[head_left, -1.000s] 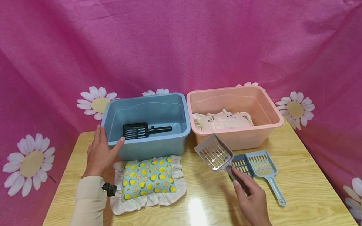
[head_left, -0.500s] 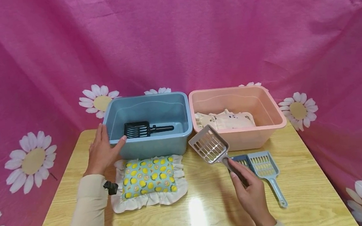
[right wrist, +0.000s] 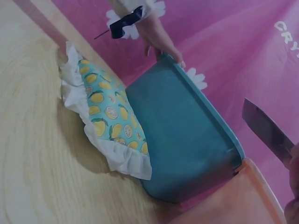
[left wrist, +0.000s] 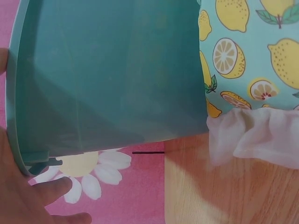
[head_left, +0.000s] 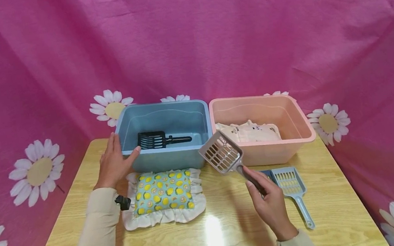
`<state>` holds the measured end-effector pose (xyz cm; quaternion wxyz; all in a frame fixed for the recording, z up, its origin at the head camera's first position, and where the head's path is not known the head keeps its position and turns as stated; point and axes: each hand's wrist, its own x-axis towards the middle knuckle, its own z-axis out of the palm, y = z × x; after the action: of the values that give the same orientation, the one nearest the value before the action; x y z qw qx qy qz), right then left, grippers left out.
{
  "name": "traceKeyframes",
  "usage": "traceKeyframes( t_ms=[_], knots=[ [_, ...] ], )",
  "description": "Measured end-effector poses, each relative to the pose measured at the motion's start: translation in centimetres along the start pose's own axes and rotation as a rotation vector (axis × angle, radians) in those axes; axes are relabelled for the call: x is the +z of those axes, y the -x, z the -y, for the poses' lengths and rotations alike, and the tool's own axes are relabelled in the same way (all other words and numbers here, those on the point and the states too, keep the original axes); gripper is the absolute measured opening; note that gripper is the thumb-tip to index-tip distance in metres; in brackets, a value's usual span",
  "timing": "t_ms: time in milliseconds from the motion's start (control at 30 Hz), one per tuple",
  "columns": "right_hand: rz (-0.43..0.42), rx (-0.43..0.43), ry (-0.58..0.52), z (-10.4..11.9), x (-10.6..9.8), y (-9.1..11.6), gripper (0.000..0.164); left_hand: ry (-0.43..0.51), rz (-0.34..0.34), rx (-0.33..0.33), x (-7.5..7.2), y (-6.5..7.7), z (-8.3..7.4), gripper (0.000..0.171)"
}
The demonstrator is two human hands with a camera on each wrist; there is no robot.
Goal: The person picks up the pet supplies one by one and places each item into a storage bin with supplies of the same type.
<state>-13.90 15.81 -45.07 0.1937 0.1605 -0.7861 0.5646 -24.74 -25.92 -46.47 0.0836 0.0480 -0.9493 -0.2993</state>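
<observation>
Head view shows the right hand with its grip curled round the handle of a grey slotted scoop, probably light, stiff plastic, raised above the worktop, while the left hand rests open-fingered on the blue tub.

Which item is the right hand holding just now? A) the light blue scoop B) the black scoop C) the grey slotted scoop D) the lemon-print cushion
C: the right hand grips the handle of the grey slotted scoop, raised in front of the two tubs; the black scoop lies inside the blue tub.
</observation>
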Motion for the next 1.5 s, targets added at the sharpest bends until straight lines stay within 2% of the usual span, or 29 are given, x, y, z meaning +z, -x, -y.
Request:
traceKeyframes(
  t_ms=[33, 467, 667, 767, 1000, 1200, 1367, 1500],
  knots=[
    [0.007, -0.004, 0.009, 0.6, 0.0, -0.2, 0.034, -0.001, -0.002, 0.001, 0.0, 0.0, 0.0, 0.1],
    [0.061, -0.042, 0.04, 1.4, 0.9, -2.1, 0.034, -0.015, -0.011, 0.006, 0.0, -0.3, 0.0, 0.1],
    [0.076, -0.033, 0.077, 1.7, 1.1, -3.0, 0.034, -0.016, -0.014, 0.01, 0.2, -0.3, 0.0, 0.101],
    [0.098, -0.023, 0.062, 1.6, 1.1, -3.4, 0.033, -0.011, -0.014, 0.0, 0.2, -0.3, 0.1, 0.101],
    [0.091, 0.057, 0.037, 1.3, 1.8, -4.0, 0.033, -0.006, -0.019, 0.002, 0.3, -0.4, 0.2, 0.101],
    [0.094, 0.08, 0.001, 1.2, 2.6, -4.5, 0.031, 0.01, -0.017, 0.004, 0.4, -0.3, 0.3, 0.102],
    [0.078, 0.14, -0.014, 1.3, 3.4, -5.3, 0.031, 0.013, -0.016, 0.001, 0.4, -0.3, 0.3, 0.102],
    [0.086, 0.152, -0.046, -0.2, 4.1, -6.2, 0.03, 0.016, -0.017, 0.0, 0.2, -0.2, 0.2, 0.102]
  ],
)
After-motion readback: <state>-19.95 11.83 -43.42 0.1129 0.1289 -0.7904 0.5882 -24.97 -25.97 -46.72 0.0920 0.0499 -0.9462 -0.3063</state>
